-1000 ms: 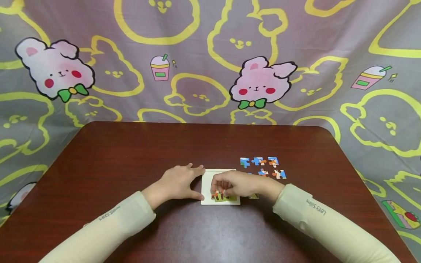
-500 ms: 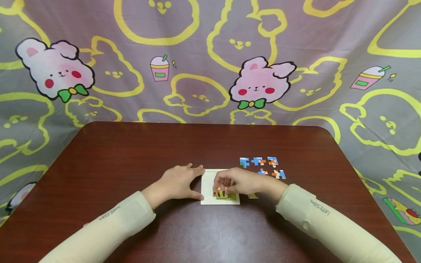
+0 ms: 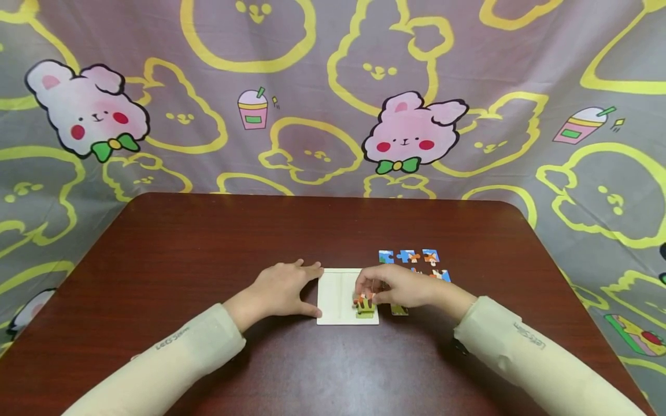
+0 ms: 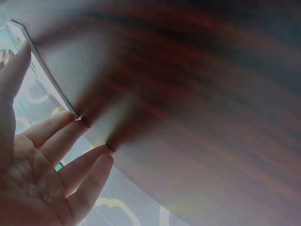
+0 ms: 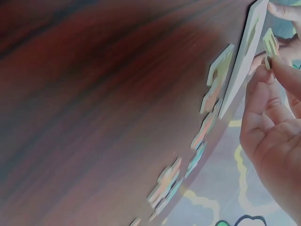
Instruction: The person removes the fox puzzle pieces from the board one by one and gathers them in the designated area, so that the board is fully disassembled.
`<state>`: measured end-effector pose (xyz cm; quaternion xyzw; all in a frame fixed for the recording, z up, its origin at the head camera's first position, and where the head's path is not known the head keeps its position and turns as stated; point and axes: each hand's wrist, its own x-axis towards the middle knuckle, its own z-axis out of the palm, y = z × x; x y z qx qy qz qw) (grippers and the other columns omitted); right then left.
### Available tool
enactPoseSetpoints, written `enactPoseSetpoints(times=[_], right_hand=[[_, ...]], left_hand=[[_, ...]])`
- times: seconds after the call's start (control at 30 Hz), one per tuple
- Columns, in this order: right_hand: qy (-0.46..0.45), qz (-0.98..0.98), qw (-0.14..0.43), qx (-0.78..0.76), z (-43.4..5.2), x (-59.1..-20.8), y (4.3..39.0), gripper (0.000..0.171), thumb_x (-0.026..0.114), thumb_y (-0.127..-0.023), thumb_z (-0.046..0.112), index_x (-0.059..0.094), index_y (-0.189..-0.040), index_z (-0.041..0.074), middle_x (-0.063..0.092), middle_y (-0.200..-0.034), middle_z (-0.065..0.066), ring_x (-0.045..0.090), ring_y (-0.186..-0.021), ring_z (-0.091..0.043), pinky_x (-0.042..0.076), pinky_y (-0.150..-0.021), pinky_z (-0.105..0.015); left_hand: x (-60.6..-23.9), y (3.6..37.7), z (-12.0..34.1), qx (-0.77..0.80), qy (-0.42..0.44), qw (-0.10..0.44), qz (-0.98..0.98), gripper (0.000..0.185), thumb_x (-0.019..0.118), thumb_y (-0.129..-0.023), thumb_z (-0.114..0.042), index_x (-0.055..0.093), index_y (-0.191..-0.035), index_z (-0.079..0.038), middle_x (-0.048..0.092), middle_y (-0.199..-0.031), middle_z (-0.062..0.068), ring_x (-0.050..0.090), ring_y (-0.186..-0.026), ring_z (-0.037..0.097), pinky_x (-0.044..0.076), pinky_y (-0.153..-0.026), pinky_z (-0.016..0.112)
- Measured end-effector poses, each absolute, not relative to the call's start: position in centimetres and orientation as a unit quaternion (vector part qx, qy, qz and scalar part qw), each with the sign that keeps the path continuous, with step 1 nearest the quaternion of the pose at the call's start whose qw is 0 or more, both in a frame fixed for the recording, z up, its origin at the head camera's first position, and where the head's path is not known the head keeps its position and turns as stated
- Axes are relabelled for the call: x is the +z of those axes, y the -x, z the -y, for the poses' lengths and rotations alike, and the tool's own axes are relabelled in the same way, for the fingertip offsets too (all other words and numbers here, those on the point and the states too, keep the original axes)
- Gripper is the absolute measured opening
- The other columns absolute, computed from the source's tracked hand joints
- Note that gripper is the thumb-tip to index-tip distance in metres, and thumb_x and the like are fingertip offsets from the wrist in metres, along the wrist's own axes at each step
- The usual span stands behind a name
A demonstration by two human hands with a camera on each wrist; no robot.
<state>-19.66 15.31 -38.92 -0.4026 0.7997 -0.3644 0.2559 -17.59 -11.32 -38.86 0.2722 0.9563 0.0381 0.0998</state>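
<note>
My right hand (image 3: 399,284) pinches a puzzle piece (image 3: 366,304), green and orange with dark stripes, between thumb and fingertips. It is held tilted over the lower right part of a cream puzzle board (image 3: 331,296). In the right wrist view the pinched piece (image 5: 270,43) stands apart from the board (image 5: 239,77). Some green shows on the board just below the held piece. My left hand (image 3: 278,289) lies at the board's left edge, fingers and thumb spread, thumb tip near the lower corner and a fingertip at the upper one. The left wrist view shows its straight fingers (image 4: 63,139) at the edge.
Several loose puzzle pieces (image 3: 408,256) in blue, orange and white lie right of the board, some partly covered by my right hand. A green piece (image 3: 399,310) sits by the board's lower right side. The dark red-brown table (image 3: 234,231) meets a patterned curtain (image 3: 312,86) behind.
My right hand has moved right across the board with the striped piece, baring the board's middle. The left hand has stayed in place.
</note>
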Motion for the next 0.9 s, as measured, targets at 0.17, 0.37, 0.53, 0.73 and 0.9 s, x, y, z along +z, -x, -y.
enactPoseSetpoints(times=[0.17, 0.37, 0.53, 0.73, 0.9], right_hand=[[0.394, -0.798, 0.257, -0.376, -16.3, -38.9, 19.6, 0.026, 0.056, -0.086, -0.007, 0.060, -0.102, 0.013, 0.058, -0.083, -0.008, 0.055, -0.069, -0.016, 0.045, -0.059, -0.022], [0.401, -0.794, 0.247, -0.385, -17.7, -39.2, 19.5, 0.025, 0.057, -0.084, -0.009, 0.060, -0.101, 0.009, 0.056, -0.081, -0.006, 0.054, -0.067, -0.016, 0.045, -0.058, -0.022], [0.403, -0.799, 0.226, -0.386, -19.0, -39.4, 19.3, 0.024, 0.058, -0.083, -0.009, 0.060, -0.100, 0.008, 0.058, -0.081, -0.007, 0.055, -0.073, -0.012, 0.046, -0.063, -0.023], [0.380, -0.824, 0.208, -0.364, -20.6, -39.0, 19.3, 0.026, 0.059, -0.084, -0.006, 0.061, -0.101, 0.013, 0.059, -0.084, -0.003, 0.056, -0.080, -0.012, 0.047, -0.071, -0.026], [0.353, -0.838, 0.213, -0.356, -22.2, -38.6, 19.4, 0.025, 0.058, -0.086, -0.004, 0.061, -0.102, 0.015, 0.057, -0.085, 0.001, 0.055, -0.081, -0.012, 0.047, -0.070, -0.026]], left_hand=[[-38.9, 17.5, 11.4, 0.036, -0.273, 0.098, -0.956, 0.084, 0.065, -0.067, -0.068, 0.046, -0.137, -0.026, 0.040, -0.144, -0.004, 0.041, -0.131, 0.026, 0.044, -0.092, 0.049], [-39.0, 17.5, 11.6, 0.046, -0.274, 0.099, -0.956, 0.084, 0.065, -0.068, -0.068, 0.045, -0.138, -0.025, 0.040, -0.145, -0.004, 0.040, -0.132, 0.028, 0.044, -0.091, 0.050], [-39.0, 17.5, 11.6, 0.049, -0.276, 0.095, -0.955, 0.084, 0.065, -0.068, -0.068, 0.045, -0.138, -0.025, 0.040, -0.145, -0.003, 0.040, -0.131, 0.029, 0.045, -0.089, 0.051], [-39.1, 17.6, 11.6, 0.049, -0.279, 0.092, -0.955, 0.085, 0.065, -0.068, -0.068, 0.045, -0.138, -0.025, 0.040, -0.145, -0.002, 0.041, -0.131, 0.029, 0.047, -0.086, 0.050], [-39.1, 17.6, 11.5, 0.046, -0.282, 0.090, -0.954, 0.085, 0.064, -0.068, -0.069, 0.045, -0.138, -0.024, 0.040, -0.144, -0.003, 0.041, -0.130, 0.029, 0.047, -0.087, 0.049]])
